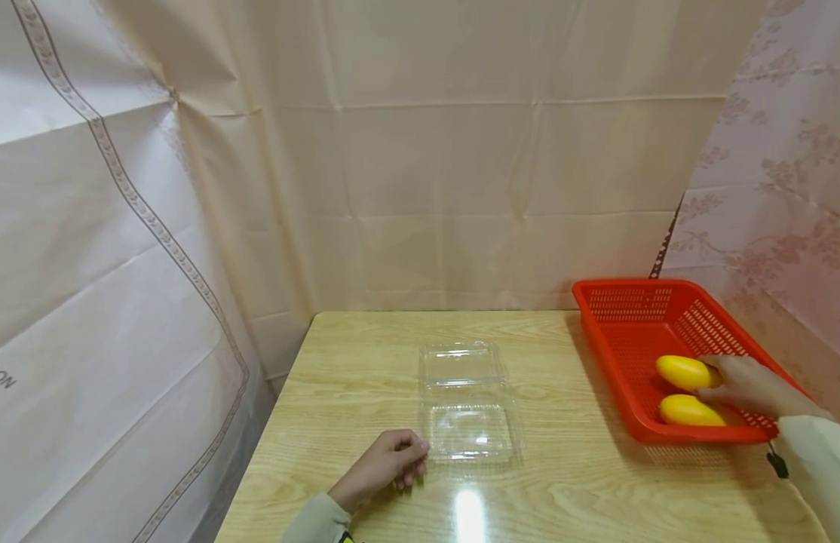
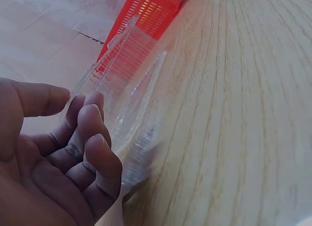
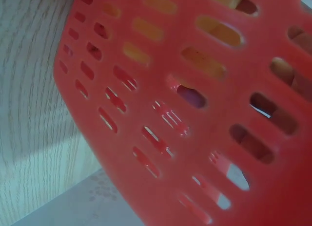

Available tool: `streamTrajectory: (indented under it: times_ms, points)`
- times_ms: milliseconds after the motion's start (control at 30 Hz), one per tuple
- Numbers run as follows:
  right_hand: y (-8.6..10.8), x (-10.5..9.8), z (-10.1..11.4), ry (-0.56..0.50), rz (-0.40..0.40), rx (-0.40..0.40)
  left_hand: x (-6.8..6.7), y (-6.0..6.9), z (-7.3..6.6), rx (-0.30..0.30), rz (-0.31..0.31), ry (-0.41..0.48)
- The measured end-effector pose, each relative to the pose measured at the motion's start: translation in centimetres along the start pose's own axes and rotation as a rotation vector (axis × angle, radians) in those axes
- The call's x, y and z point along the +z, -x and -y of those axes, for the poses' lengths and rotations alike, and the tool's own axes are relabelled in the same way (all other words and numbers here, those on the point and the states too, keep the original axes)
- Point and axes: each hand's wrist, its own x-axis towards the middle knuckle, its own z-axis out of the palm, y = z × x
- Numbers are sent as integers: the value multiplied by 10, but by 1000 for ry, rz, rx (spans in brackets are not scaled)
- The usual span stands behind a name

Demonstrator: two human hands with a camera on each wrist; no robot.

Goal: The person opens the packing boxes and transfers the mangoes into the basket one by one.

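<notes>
A clear plastic clamshell box (image 1: pixel 470 432) lies unfolded on the table. At its near left corner, my left hand (image 1: pixel 386 464) pinches the edge between thumb and fingers; the left wrist view shows the thin rim of the box (image 2: pixel 134 89) by the fingertips. Over on the right, my right hand (image 1: pixel 747 383) reaches into a red basket (image 1: pixel 606 362) and grips the right end of the farther yellow mango (image 1: pixel 683 372). A second yellow mango (image 1: pixel 690 411) lies just nearer. Through the basket's slots, the right wrist view shows patches of yellow, but the fingers are mostly hidden.
The light wood table (image 1: pixel 352 377) runs back to a beige cloth wall (image 1: pixel 440 166). A patterned cloth (image 1: pixel 793 181) hangs close behind the basket's right side, and another pale cloth (image 1: pixel 101 302) stands at the left. The basket's raised rim surrounds the mangoes.
</notes>
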Motion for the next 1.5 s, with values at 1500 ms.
streamTrajectory:
  times_ms: [1500]
  points:
    - [-3, 2, 12, 175, -168, -183, -10, -2, 3, -10, -18, -41]
